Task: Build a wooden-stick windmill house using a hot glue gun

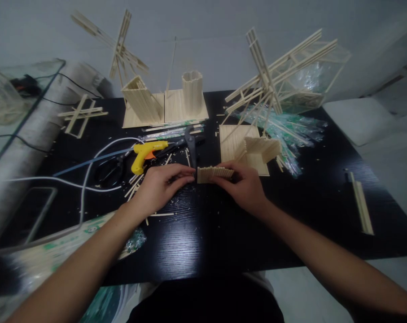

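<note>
My right hand (pixel 243 184) grips a small panel of thin wooden sticks (pixel 206 175) set side by side, thumb in front and fingers behind. To its left, my left hand (pixel 164 184) is closed in a pinch, fingertips beside the panel's left edge and the lower end of a dark hand tool (pixel 191 146). What those fingertips hold is too small to tell. Behind my right hand, a partly walled stick structure (pixel 264 150) stands on a flat stick base (pixel 228 137). A yellow glue gun (pixel 144 154) lies behind my left hand.
Two stick towers (pixel 144 105) (pixel 192 96) on bases stand at the back. Windmill-like stick blades (pixel 267 76) rise at back right. Black scissors (pixel 111 170), a white cable (pixel 104 186), plastic-wrapped sticks (pixel 291 130) and loose sticks (pixel 362 206) lie on the black table (pixel 220 246).
</note>
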`<state>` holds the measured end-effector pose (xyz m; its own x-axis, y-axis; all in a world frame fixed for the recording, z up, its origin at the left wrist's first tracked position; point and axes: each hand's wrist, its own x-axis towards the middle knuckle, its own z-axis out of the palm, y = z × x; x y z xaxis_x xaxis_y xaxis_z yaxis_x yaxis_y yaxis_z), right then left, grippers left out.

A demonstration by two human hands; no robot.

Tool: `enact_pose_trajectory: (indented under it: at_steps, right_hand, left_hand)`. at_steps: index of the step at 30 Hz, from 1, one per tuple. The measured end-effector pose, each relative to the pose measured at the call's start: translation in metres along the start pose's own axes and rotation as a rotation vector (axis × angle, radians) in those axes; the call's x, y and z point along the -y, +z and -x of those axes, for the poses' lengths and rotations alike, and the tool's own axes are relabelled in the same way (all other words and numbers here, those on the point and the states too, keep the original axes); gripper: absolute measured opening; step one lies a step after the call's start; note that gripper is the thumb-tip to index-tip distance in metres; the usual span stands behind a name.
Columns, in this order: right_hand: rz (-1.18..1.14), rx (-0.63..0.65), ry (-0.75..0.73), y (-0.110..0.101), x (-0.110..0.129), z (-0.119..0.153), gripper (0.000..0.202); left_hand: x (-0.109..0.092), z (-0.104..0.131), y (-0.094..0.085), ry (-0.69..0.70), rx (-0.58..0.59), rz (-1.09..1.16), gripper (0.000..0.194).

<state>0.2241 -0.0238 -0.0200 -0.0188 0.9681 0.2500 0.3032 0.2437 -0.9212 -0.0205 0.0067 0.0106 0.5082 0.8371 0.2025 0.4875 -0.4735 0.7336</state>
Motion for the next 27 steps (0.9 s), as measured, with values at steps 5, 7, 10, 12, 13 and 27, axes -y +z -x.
enact_pose_trajectory:
  at_steps: [5, 7, 10, 12, 13, 27]
  right_hand:
    - [0.019, 0.076, -0.047, 0.001, 0.001, 0.002, 0.01]
    - [0.02, 0.095, -0.046, 0.001, 0.001, 0.002, 0.01]
    - [0.025, 0.106, -0.054, 0.002, 0.001, 0.002, 0.011]
    - [0.015, 0.11, -0.057, 0.003, 0.001, 0.002, 0.012]
    - [0.004, 0.114, -0.056, 0.004, 0.001, 0.002, 0.013]
    - [-0.036, 0.102, -0.027, 0.011, 0.001, 0.006, 0.01]
  left_hand:
    - [0.0, 0.0, 0.0, 0.161, 0.032, -0.077, 0.013]
    - [0.001, 0.001, 0.0, 0.178, 0.035, -0.085, 0.013]
    - [0.003, 0.002, 0.001, 0.187, 0.036, -0.103, 0.012]
    - [0.004, 0.002, 0.002, 0.194, 0.033, -0.113, 0.011]
    - [0.004, 0.002, 0.002, 0.194, 0.033, -0.114, 0.01]
    - [-0.005, 0.002, 0.004, 0.135, 0.044, -0.122, 0.005]
